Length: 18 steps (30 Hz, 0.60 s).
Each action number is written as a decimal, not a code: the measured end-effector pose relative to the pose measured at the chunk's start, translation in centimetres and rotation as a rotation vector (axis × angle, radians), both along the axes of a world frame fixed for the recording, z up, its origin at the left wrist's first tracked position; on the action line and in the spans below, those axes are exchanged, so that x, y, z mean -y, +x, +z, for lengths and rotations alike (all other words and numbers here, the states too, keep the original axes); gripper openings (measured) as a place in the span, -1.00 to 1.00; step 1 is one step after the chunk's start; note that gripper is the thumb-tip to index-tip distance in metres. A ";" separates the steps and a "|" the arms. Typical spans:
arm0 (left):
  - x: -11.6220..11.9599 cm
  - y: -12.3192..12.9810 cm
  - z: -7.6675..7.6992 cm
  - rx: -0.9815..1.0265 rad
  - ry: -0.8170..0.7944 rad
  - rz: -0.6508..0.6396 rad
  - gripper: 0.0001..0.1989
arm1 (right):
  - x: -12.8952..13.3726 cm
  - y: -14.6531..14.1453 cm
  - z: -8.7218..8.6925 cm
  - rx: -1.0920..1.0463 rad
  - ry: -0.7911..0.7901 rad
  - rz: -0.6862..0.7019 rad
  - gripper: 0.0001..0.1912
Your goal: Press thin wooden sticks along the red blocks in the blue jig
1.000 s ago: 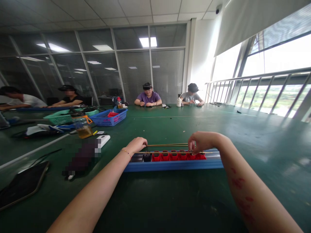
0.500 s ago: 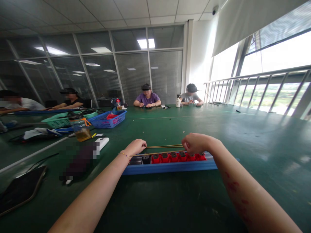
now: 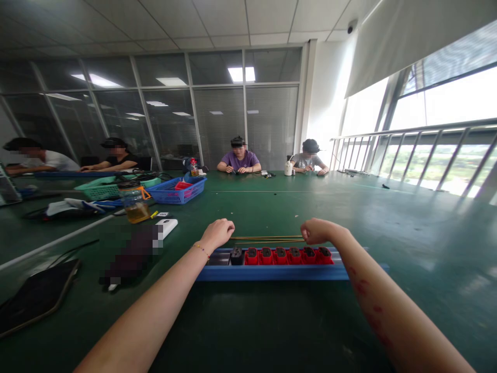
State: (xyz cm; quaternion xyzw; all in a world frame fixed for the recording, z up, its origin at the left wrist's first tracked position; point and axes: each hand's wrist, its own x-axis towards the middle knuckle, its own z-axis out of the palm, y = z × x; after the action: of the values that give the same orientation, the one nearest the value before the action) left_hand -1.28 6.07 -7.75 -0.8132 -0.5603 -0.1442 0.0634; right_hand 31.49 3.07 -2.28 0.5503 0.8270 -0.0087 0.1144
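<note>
Several thin, straight yellow-brown strips (image 3: pixel 267 238) stretch between my two hands, just beyond a long blue tray (image 3: pixel 272 273). My left hand (image 3: pixel 218 232) is closed around their left end, above the tray's left part. Closed at the right end is my right hand (image 3: pixel 316 231), its fingertips mostly turned away. Whether the strips are rods or cords, I cannot tell. In the tray stands a row of several red holders (image 3: pixel 294 259) with black tops, and one black block (image 3: pixel 236 255) left of them. Bare grey metal shows at the tray's left.
Left of my arm lie a dark purple pixelated object (image 3: pixel 134 254), a white device (image 3: pixel 167 228) and a phone (image 3: pixel 37 295). Farther back are a jar (image 3: pixel 136 210), a blue basket (image 3: pixel 178 192) and a green basket (image 3: pixel 101 190). Several people sit across the green table (image 3: pixel 248 207).
The near strip, which lay over the holders' back edge, is now beyond the tray beside the others. My right hand has moved slightly right, off the holders. The view has shifted a little.
</note>
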 end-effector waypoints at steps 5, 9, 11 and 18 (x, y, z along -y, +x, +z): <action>0.3 0.5 0.3 0.012 0.005 -0.042 -0.73 | -2.5 -2.5 -1.5 0.060 -0.114 -0.010 -0.72; 0.4 0.7 0.3 -0.010 -0.061 -0.118 -0.75 | -3.3 -4.3 -1.2 0.113 -0.088 -0.021 -0.64; 0.4 0.7 0.3 -0.017 -0.074 -0.137 -0.74 | -3.4 -5.2 -1.1 0.139 -0.079 -0.023 -0.63; 0.0 0.2 -0.1 -0.068 -0.134 -0.093 -0.73 | -3.6 -8.2 -1.3 0.198 -0.096 -0.046 -0.61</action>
State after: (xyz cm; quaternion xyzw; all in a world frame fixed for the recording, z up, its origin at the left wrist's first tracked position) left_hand -1.08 6.11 -7.84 -0.8453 -0.5276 -0.0814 0.0208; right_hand 23.28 6.63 -3.59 0.5612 0.7975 0.0034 0.2215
